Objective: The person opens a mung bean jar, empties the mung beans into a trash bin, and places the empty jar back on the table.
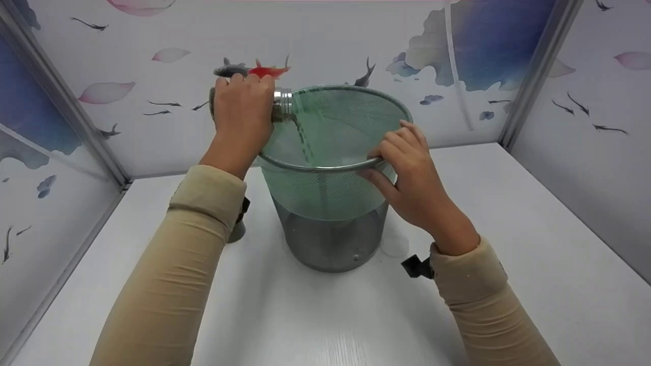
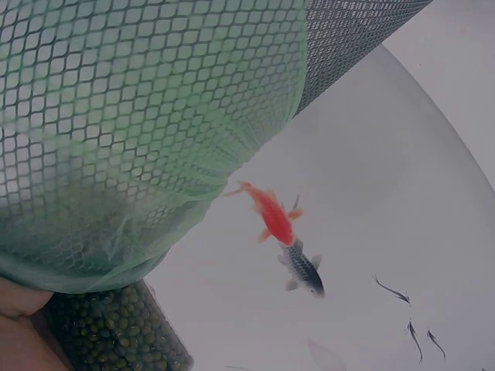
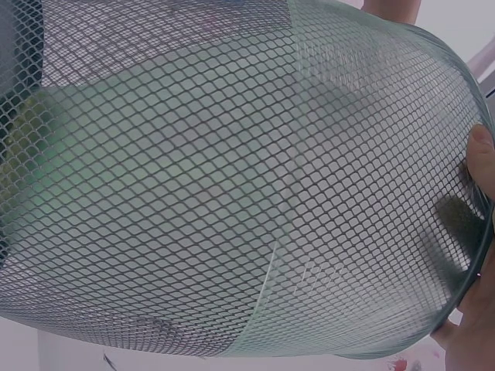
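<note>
In the head view, my left hand [image 1: 243,104] grips a clear jar [image 1: 283,96] tipped sideways over the left rim of a grey wire-mesh wastebasket [image 1: 333,249]. A stream of green beans [image 1: 303,137], which look like mung beans, falls from its mouth into the basket. A thin green bag [image 1: 325,193] lines the basket and folds over its rim. My right hand [image 1: 414,175] pinches the rim at the right, thumb outside and fingers over the top. In the left wrist view the jar [image 2: 124,328] still holds many beans. The basket's bottom inside is hidden.
The basket stands on a white table [image 1: 325,315]. A clear round disc [image 1: 394,245], perhaps a lid, lies right of its base. A small grey object [image 1: 237,233] shows partly behind the left cuff. Printed panels [image 1: 330,30] with fish and petals enclose the table.
</note>
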A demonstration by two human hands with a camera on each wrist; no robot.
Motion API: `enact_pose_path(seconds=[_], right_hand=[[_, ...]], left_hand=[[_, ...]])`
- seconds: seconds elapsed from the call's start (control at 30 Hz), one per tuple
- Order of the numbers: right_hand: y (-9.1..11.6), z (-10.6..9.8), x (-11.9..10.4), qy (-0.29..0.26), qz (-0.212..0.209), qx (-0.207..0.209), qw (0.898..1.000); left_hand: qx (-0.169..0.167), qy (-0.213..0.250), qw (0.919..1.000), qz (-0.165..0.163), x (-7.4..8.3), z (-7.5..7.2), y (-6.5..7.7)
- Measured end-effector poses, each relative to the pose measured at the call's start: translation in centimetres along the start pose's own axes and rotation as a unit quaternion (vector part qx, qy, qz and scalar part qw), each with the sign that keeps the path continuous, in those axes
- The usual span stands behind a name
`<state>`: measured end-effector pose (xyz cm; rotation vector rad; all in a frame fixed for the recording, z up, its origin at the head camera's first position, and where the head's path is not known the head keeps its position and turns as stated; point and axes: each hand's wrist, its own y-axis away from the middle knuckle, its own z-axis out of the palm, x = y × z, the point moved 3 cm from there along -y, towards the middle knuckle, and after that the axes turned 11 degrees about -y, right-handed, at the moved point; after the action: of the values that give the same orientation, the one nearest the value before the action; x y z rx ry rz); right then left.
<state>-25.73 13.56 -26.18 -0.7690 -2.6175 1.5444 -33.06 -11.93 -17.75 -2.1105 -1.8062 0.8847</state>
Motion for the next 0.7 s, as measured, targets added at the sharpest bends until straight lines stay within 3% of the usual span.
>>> enact_pose_path(seconds=[0.7], right_hand=[[-0.03,0.04,0.03,-0.006,-0.003,0.004,1.0]], left_hand=[[-0.015,-0.015,0.9998,0.006,0.1,-0.17,0.01]])
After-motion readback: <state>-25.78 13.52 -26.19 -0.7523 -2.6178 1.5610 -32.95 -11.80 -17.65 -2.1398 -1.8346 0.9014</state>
